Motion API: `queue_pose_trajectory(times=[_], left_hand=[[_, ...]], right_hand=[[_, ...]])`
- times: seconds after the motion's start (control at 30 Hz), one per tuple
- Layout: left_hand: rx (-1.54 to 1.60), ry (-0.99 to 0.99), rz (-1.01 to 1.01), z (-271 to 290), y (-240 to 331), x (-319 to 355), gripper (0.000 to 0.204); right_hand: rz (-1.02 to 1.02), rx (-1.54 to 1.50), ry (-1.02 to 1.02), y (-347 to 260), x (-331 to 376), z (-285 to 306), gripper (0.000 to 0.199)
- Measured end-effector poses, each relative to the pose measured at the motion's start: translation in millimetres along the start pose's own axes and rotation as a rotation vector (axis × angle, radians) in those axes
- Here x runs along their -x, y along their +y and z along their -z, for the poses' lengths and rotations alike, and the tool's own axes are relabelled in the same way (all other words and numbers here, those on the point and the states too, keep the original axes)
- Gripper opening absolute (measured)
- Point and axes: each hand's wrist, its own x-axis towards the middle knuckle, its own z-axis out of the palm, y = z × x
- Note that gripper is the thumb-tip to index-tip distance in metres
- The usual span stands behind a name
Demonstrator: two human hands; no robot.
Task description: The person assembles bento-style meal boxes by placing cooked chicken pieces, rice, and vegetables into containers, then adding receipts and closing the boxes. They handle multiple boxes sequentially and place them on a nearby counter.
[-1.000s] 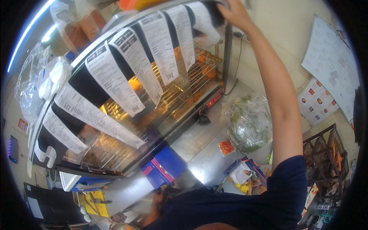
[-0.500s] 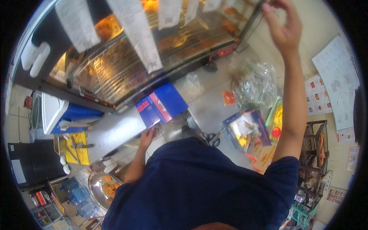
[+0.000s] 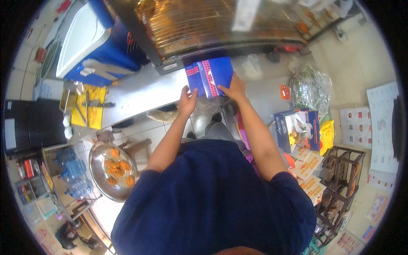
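A blue cardboard box (image 3: pixel 221 70) with a red-patterned band lies at the front edge of the steel counter (image 3: pixel 138 94), below the warming display. My left hand (image 3: pixel 187 101) grips its near left corner, thumb on top. Around the near right corner my right hand (image 3: pixel 235 88) is closed, its thumb on the upper face. The fingertips under the box are hidden.
The glass-fronted warming display (image 3: pixel 204 25) stands behind the counter. Leftward are a blue-and-white cooler (image 3: pixel 93 59), a yellow cutting board (image 3: pixel 97 94) with knives, and a steel bowl (image 3: pixel 95 163) of fried pieces. Rightward are a clear plastic bag (image 3: pixel 316 87) and a dark rack (image 3: pixel 340 187).
My right hand has come down from its raised place near the display and taken hold of the box. The left hand keeps its grip. The whole view has shifted.
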Motion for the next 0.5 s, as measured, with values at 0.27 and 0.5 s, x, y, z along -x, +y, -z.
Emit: queue_pose_trajectory(times=[0.27, 0.5], left_hand=[[-0.107, -0.201, 0.460, 18, 3, -28, 0.081], [0.349, 0.102, 0.564, 118, -1, 29, 0.056]], right_hand=[[-0.242, -0.633, -0.377, -9, -23, -46, 0.090], [-0.143, -0.734, -0.447, -113, 43, -80, 0.058]])
